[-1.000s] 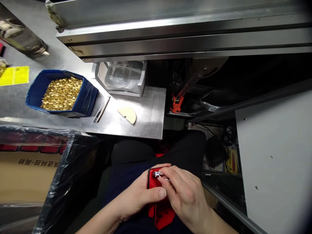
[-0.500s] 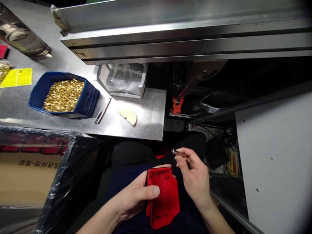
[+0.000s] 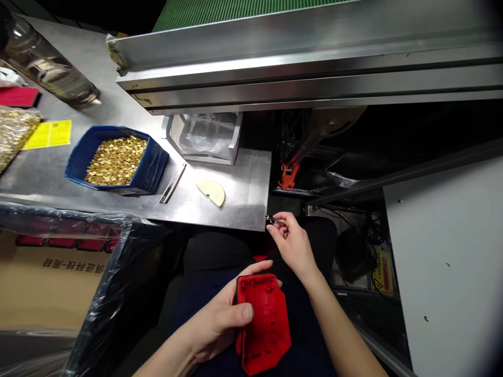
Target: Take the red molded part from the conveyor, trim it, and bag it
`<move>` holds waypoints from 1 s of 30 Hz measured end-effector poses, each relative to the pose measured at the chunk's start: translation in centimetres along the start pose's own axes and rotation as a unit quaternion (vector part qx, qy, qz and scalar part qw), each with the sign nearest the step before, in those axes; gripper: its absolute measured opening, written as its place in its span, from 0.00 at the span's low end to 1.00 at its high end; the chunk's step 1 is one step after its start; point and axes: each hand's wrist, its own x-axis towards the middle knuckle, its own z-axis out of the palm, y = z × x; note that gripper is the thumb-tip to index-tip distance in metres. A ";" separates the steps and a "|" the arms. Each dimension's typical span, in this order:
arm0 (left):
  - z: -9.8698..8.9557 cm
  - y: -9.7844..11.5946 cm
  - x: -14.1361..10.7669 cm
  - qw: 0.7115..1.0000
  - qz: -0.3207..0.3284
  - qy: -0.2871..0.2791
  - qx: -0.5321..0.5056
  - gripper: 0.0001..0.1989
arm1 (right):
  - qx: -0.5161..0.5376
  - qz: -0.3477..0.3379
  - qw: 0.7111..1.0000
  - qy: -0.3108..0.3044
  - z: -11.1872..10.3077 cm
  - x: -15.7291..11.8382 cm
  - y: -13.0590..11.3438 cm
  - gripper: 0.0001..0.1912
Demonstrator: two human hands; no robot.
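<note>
My left hand (image 3: 222,317) grips a red plastic housing (image 3: 269,324) by its left side, thumb over the rim. The open hollow of the housing faces up, showing small posts and slots inside. Farther forward, my right hand (image 3: 294,246) pinches a small shiny metal tool (image 3: 271,219), too small for me to tell its kind. The tool's tip is at the near right corner of the metal table (image 3: 247,204); whether it touches the edge I cannot tell. A bit of red below the right hand is mostly hidden.
On the table are a blue bin (image 3: 157,165) of small brass parts, a utility knife (image 3: 173,183), a cream half-disc (image 3: 213,192) and a grey bin (image 3: 234,149) with clear plastic. A metal conveyor frame (image 3: 275,78) crosses ahead. A plastic-lined box (image 3: 51,293) stands left, a white panel (image 3: 448,251) right.
My right hand has moved forward and left with the metal tool, away from the housing to the table corner. My left hand still holds the housing. The view has shifted slightly.
</note>
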 end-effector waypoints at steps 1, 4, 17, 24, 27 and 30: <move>0.1 0.0 0.1 1.000 0.001 0.002 0.001 0.46 | 0.009 0.001 1.000 -0.007 -0.9 -0.9 -0.6 0.11; 0.1 0.0 0.4 1.000 0.003 -0.001 0.007 0.44 | 0.030 -0.045 0.997 -0.051 -3.6 -3.9 -2.7 0.08; 0.2 -0.1 1.0 1.000 -0.001 -0.026 -0.003 0.44 | -0.138 -0.263 0.933 -0.203 -4.4 -7.0 -5.1 0.07; 0.5 0.2 1.1 0.999 0.003 -0.039 -0.012 0.43 | -0.170 -0.292 0.920 -0.198 -4.2 -6.9 -5.5 0.09; 0.7 0.5 1.3 0.998 0.004 -0.055 -0.014 0.42 | -0.189 -0.311 0.909 -0.203 -4.4 -6.8 -5.7 0.09; 0.6 0.5 1.2 0.998 -0.003 -0.057 -0.007 0.42 | -0.116 -0.311 0.933 -0.138 -4.9 -6.1 -5.0 0.08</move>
